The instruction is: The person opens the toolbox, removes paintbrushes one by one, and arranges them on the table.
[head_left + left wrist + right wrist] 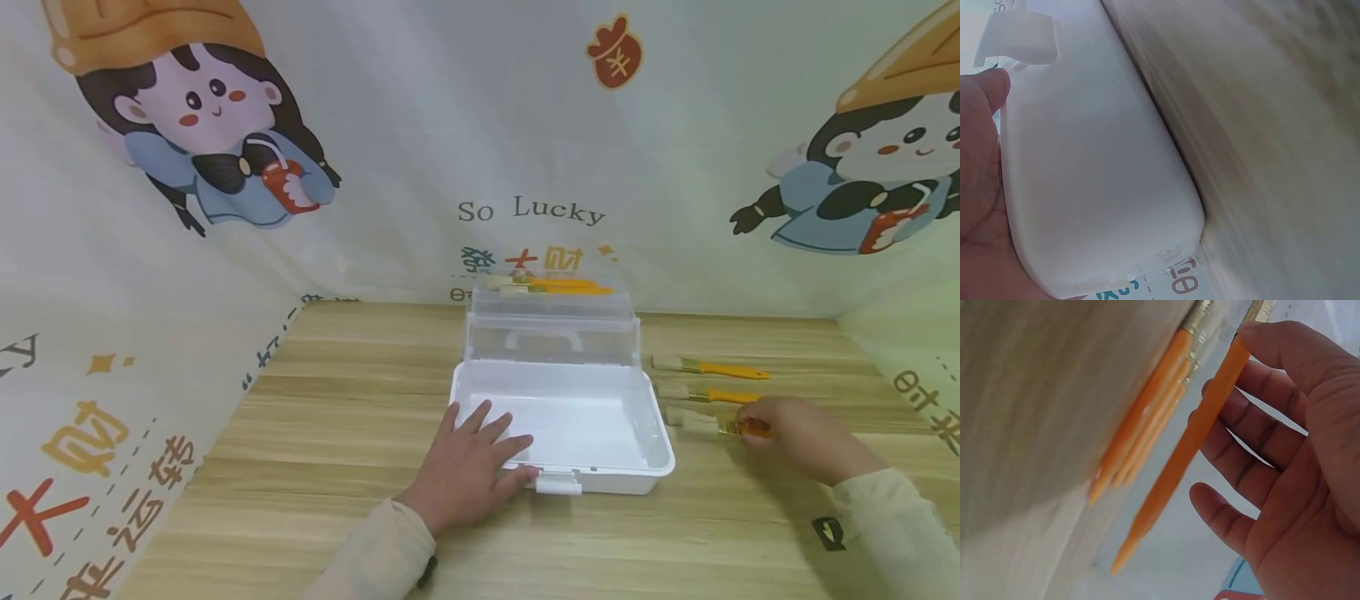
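My left hand (472,471) rests with spread fingers on the near-left rim of a white plastic box (656,437), its thumb beside the front latch (558,482). In the left wrist view, the thumb (994,87) touches the box edge just under the latch. To the right of the box, my right hand (787,429) pinches a paintbrush (1200,425) with an orange handle between thumb and fingers, held above the table. Several more orange-handled paintbrushes (1141,419) lie close by it. Two of them, the far brush (731,369) and a middle brush (727,395), show plainly from above.
The clear lid (551,337) of the box stands raised at the back. Orange-handled brushes (570,286) lie in the upper part of it. Printed cloth (405,150) hangs behind and beside the wooden table (352,400). A small dark label (828,533) lies near the right forearm.
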A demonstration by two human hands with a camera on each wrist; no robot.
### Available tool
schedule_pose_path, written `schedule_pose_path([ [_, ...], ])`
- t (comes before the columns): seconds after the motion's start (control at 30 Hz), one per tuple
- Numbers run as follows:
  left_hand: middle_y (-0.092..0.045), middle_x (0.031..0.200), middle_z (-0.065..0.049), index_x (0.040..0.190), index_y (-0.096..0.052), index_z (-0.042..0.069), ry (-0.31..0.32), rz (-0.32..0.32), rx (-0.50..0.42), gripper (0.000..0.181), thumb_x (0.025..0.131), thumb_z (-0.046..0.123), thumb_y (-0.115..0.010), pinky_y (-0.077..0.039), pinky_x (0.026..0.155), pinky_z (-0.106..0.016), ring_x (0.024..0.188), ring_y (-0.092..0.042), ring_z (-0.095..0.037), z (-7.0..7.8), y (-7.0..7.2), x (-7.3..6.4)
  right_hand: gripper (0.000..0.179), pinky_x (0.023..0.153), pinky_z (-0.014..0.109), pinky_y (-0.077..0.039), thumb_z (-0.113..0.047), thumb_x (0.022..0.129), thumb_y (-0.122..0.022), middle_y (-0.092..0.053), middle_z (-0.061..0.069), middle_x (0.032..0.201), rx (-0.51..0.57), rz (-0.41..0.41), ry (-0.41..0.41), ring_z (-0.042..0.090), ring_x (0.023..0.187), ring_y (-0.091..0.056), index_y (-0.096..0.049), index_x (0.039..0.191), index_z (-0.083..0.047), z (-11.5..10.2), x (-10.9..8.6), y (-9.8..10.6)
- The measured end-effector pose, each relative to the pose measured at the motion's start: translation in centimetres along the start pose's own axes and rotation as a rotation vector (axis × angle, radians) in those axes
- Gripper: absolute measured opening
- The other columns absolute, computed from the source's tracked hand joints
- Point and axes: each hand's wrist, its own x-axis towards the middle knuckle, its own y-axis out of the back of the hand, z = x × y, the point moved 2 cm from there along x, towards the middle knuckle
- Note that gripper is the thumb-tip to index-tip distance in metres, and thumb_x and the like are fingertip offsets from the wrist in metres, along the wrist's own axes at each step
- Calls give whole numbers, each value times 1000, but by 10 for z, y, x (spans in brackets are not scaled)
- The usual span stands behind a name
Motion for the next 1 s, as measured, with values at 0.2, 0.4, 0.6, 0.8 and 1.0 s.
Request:
schedule_pose_path([
  [0.2, -52, 146, -3, 138, -60, 31, 0, 1, 4, 58, 101, 64, -31, -17, 113, -63, 143, -35, -33, 0, 0, 0, 13, 60, 29, -48, -6, 81, -78, -61, -15, 77, 2, -48, 77, 0, 66, -50, -69, 82, -16, 2, -2, -15],
  [0.4, -52, 146, -3, 138, -60, 30, 0, -1, -1, 58, 101, 64, -31, -17, 114, -63, 143, -35, -33, 0, 0, 0, 12, 68, 34, -53, -10, 83, -78, -67, -11, 85, 6, -99, 57, 7, 76, -61, -70, 82, -19, -5, -2, -21],
  [0.6, -52, 146, -3, 138, -61, 30, -2, 8, 3, 56, 101, 63, -33, -18, 113, -63, 142, -36, -33, 1, 1, 0, 8, 65, 31, -51, -11, 83, -77, -62, -13, 82, 36, -115, -2, 2, 74, -54, -72, 88, -15, -4, -1, -24],
  [0.8, -54, 145, -3, 137, -61, 30, -9, 9, 12, 56, 101, 62, -33, -20, 113, -63, 142, -37, -33, 1, 1, 0, 20, 73, 41, -56, -13, 82, -79, -71, 1, 93, 58, -135, -40, 18, 82, -66, -73, 99, -5, -4, -3, -20],
  [1.0, -54, 145, -3, 137, -61, 30, -7, 5, 9, 56, 101, 62, -33, -20, 113, -63, 141, -37, -33, 1, 2, 0, 22, 75, 46, -55, -14, 85, -76, -71, 9, 100, 70, -148, -44, 29, 89, -68, -72, 103, -1, -7, 2, -5],
])
